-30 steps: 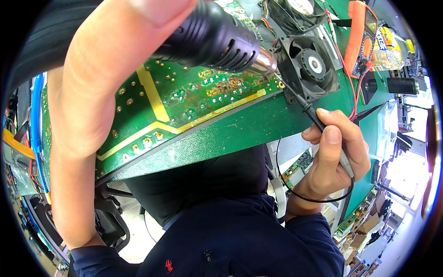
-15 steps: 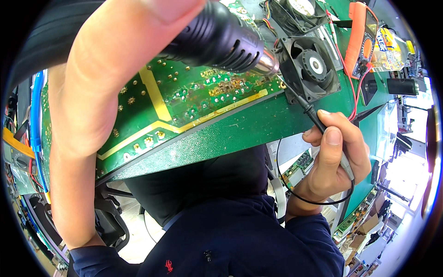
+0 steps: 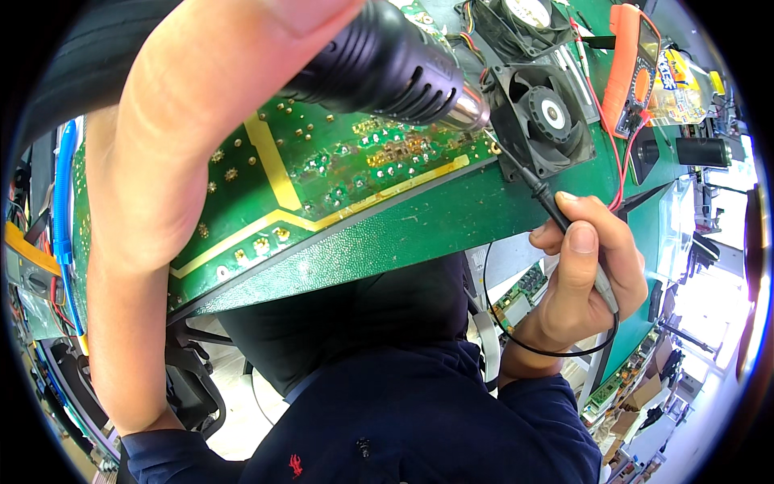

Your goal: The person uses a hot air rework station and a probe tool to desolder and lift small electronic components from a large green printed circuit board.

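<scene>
Hot-Air Gun and Probe at the Board Edge

Head view: The circuit board (image 3: 250, 198) lies solder side up over the green tabletop (image 3: 419, 234). The left hand (image 3: 210, 64) grasps the hot-air gun (image 3: 387, 73); part of this grip is outside the view. The nozzle (image 3: 470, 110) points toward the board's right end, near the cooling fan (image 3: 548, 113). The right hand (image 3: 588, 266) pinches the black probe (image 3: 543, 192), its tip close to the nozzle; contact cannot be confirmed.

Status: Both tools are in position, and work at this spot appears under way. No finished result is identifiable; how much is left cannot be determined.
</scene>
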`<act>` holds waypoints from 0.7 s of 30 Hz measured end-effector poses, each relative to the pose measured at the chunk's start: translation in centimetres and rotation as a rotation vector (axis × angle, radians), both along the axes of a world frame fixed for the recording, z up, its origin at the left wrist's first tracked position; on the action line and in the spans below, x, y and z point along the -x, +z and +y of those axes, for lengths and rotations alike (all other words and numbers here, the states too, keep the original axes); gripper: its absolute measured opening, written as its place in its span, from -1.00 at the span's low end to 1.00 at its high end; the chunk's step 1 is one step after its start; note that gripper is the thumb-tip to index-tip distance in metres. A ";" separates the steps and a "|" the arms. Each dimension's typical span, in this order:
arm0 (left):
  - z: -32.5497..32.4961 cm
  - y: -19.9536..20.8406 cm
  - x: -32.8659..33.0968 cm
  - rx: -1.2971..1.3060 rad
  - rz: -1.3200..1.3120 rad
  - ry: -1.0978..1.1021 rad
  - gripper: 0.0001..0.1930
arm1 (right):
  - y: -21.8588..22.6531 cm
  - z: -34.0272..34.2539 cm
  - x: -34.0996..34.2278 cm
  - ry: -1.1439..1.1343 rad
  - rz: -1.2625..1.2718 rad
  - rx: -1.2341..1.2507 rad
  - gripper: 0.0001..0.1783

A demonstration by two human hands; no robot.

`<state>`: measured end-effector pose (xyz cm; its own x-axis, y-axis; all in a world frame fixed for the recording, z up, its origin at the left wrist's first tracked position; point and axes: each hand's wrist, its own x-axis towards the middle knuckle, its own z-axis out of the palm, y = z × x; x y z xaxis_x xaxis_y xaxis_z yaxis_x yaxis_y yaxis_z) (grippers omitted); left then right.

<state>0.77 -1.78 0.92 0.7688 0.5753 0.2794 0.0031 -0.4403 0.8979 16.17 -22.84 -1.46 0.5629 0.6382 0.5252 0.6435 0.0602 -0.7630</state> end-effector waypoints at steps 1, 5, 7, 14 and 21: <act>0.0 0.0 0.0 -0.003 0.002 0.001 -0.38 | -0.1 0.1 0.0 -0.001 -0.005 -0.001 -0.85; 0.2 0.0 0.1 -0.019 0.020 -0.017 -0.38 | -0.1 0.0 -0.1 0.022 -0.002 -0.021 -0.85; 0.2 0.0 0.1 -0.016 0.023 -0.015 -0.38 | -0.1 0.1 0.0 0.004 -0.011 0.000 -0.85; 0.1 0.1 0.0 -0.030 0.026 -0.022 -0.38 | -0.3 0.0 -0.2 0.017 0.025 -0.019 -0.85; 0.3 0.0 0.1 -0.043 0.011 -0.018 -0.38 | -0.3 -0.1 -0.3 0.033 0.016 -0.037 -0.85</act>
<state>0.68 -1.48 0.95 0.7822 0.5488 0.2949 0.0045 -0.4783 0.8782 16.46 -22.92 -1.72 0.5503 0.6367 0.5401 0.6285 0.1099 -0.7700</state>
